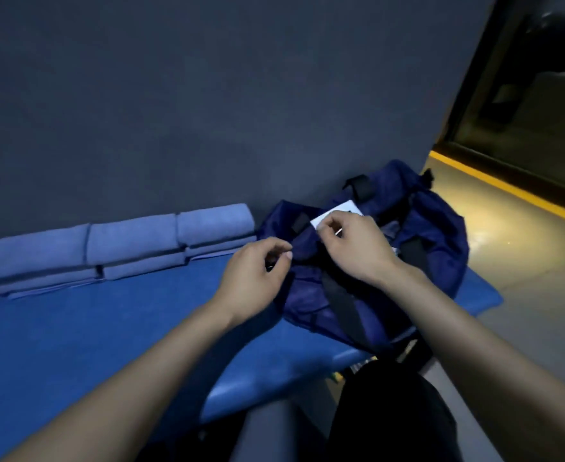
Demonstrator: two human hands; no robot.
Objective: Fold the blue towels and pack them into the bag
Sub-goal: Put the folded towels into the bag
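A dark blue bag [424, 235] with black straps lies at the right end of a blue padded bench [91, 335]. My left hand [254, 278] pinches something small and dark at the bag's top edge, probably a zipper pull. My right hand [354, 245] pinches the bag's top near a white tag [338, 211]. Several folded light blue towels [117, 245] lie stacked in a row along the wall at the back left of the bench, apart from both hands.
A dark grey wall [207, 111] rises behind the bench. To the right is a pale floor [524, 261] with a yellow strip [508, 188] along a dark doorway. My dark-clothed legs [391, 411] are at the bench's front edge.
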